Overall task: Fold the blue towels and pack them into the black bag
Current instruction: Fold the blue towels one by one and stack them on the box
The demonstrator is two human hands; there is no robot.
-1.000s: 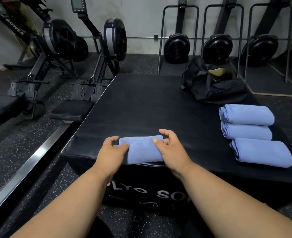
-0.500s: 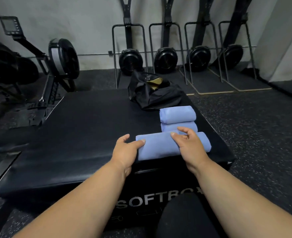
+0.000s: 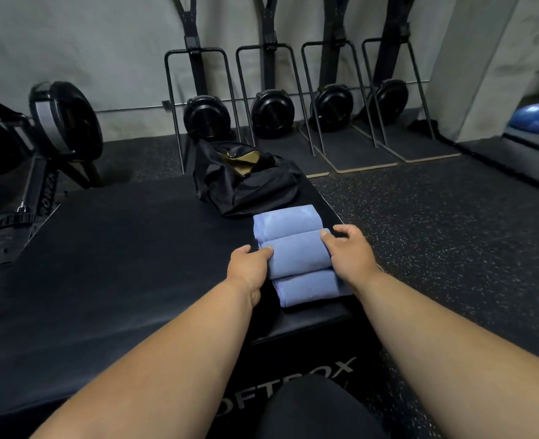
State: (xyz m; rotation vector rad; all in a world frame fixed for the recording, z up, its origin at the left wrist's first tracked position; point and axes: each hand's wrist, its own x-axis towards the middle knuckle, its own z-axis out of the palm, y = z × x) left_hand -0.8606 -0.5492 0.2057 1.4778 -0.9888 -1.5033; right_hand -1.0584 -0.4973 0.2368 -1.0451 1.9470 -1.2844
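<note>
A folded blue towel [image 3: 296,256] sits on top of the row of folded blue towels at the right end of the black soft box [image 3: 109,264]. My left hand [image 3: 249,267] grips its left end and my right hand [image 3: 350,251] grips its right end. Behind it lies another folded blue towel [image 3: 285,221], and in front of it a third one [image 3: 306,288] near the box's front edge. The black bag [image 3: 246,182] lies crumpled at the back of the box, its top open with a tan lining showing.
Several rowing machines stand upright against the back wall [image 3: 271,112], and one lies flat on the left [image 3: 62,122]. A blue ball [image 3: 537,117] rests at the far right. The speckled rubber floor [image 3: 452,223] starts just right of the towels.
Both hands carried the folded towel from the box's front middle rightward and set it on the row of folded towels. The view swung to the right with them.
</note>
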